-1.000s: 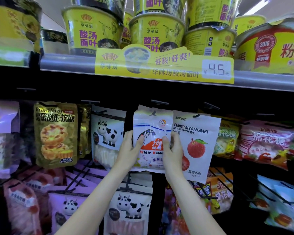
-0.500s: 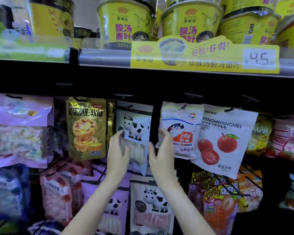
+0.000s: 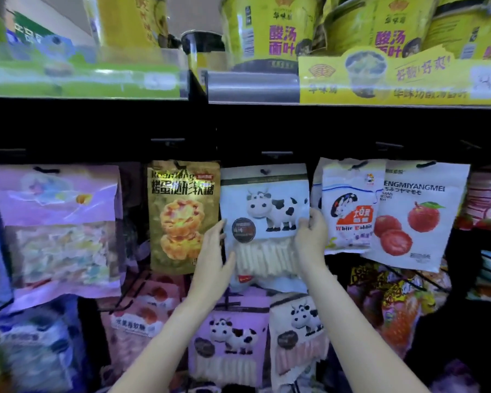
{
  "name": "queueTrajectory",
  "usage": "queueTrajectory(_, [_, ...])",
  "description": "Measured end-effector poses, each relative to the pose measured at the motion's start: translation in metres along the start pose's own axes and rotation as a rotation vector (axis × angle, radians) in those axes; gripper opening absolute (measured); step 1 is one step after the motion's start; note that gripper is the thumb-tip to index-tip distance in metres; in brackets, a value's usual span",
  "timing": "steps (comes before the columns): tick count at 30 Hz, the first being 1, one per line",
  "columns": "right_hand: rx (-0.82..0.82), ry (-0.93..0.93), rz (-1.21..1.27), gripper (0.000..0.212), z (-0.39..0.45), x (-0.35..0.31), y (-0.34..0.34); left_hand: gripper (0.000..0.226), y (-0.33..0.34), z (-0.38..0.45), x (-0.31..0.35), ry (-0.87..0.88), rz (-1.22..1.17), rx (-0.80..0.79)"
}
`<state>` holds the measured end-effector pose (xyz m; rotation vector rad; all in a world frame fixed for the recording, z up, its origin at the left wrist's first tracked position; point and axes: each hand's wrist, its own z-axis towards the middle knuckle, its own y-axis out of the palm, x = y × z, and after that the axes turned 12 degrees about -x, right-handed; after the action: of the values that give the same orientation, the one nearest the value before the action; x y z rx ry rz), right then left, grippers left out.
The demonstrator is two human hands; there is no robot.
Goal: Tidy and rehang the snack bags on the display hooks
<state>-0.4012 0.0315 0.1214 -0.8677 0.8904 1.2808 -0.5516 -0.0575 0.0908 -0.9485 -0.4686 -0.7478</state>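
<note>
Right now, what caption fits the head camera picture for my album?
Two hands, left hand and right hand, straighten a cow snack bag hanging on the display.

A shop display unit fills the view: a metal shelf edge point(image 3: 253, 86) runs across the top, carrying yellow instant-noodle tubs point(image 3: 270, 32) and a yellow price strip point(image 3: 403, 78) (its figures blurred). Below it sits a dark back panel point(image 3: 97, 129) in shadow. A patch of pale wall point(image 3: 68, 21) shows at upper left.
</note>
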Motion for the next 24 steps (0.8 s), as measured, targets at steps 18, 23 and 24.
queueTrajectory(18, [-0.158, 0.125, -0.048, 0.038, -0.01, 0.008, -0.006, 0.081, 0.021, -0.016, -0.02, -0.098, -0.025, -0.056])
queueTrajectory(23, [-0.201, 0.142, -0.055, 0.04, -0.024, 0.011, -0.01, 0.079, 0.026, -0.009, -0.018, -0.141, -0.003, -0.059])
queueTrajectory(24, [-0.205, 0.149, -0.063, 0.043, -0.027, 0.01, -0.011, 0.077, 0.026, -0.009, -0.018, -0.144, 0.008, -0.068])
